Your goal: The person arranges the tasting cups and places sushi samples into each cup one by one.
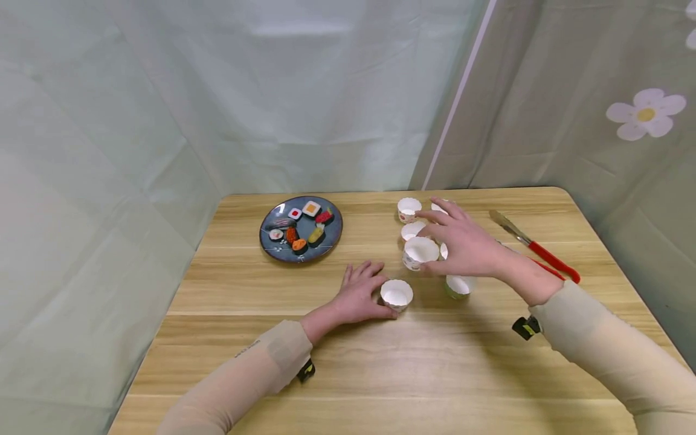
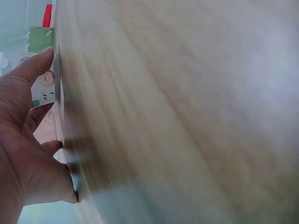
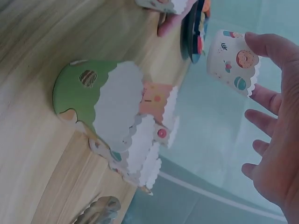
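Observation:
My left hand point(image 1: 356, 299) holds a white paper baking cup point(image 1: 397, 294) between thumb and forefinger, on the wooden table. In the left wrist view the thumb lies across this cup's printed side point(image 2: 46, 88). Above the other cups, my right hand point(image 1: 464, 244) pinches a second white paper cup point(image 1: 420, 252) by its edge, off the table. The right wrist view shows a doughnut printed on that raised cup point(image 3: 231, 65). Below the right hand stand several more cups, among them a green cup point(image 1: 458, 287), a white cup point(image 1: 409, 209) and another cup point(image 1: 412, 230). The hand partly hides some of them.
A dark blue plate point(image 1: 301, 220) with several sushi pieces stands at the table's back left. Red-handled metal tongs point(image 1: 550, 257) lie on the right. Pale curtains point(image 1: 337, 109) hang behind and beside the table.

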`<state>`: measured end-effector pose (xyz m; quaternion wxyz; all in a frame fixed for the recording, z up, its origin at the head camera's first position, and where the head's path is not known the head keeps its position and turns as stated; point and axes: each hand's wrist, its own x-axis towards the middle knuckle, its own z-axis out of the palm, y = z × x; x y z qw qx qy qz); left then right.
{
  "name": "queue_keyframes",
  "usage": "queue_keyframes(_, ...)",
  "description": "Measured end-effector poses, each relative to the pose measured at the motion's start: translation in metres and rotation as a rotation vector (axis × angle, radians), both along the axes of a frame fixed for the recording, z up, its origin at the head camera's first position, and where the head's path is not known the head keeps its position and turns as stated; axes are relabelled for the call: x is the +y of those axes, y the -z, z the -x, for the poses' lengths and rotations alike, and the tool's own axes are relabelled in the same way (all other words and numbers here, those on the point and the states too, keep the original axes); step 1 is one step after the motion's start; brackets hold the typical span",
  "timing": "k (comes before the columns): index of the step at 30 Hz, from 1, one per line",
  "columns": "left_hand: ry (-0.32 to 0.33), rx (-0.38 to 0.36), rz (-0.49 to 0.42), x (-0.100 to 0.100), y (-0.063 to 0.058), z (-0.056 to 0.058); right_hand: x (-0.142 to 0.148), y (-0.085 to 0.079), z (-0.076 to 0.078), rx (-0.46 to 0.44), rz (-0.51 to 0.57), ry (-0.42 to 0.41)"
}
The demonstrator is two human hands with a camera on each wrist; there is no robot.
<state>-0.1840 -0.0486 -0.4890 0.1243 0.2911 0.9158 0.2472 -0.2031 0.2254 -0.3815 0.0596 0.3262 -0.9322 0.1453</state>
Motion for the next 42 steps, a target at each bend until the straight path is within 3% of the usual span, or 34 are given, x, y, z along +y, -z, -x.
queue_keyframes(7, -0.008, 0.009, 0.020, -0.001, -0.002, -0.002, 0.004, 0.005, 0.005, 0.018, -0.037, 0.039)
queue_keyframes(25, -0.022, 0.014, 0.058, 0.000, -0.005, -0.004, 0.002, 0.045, 0.016, -0.011, -0.170, 0.092)
queue_keyframes(42, -0.024, -0.007, 0.053, -0.001, -0.005, -0.005, -0.005, 0.057, 0.016, -0.040, -0.188, 0.163)
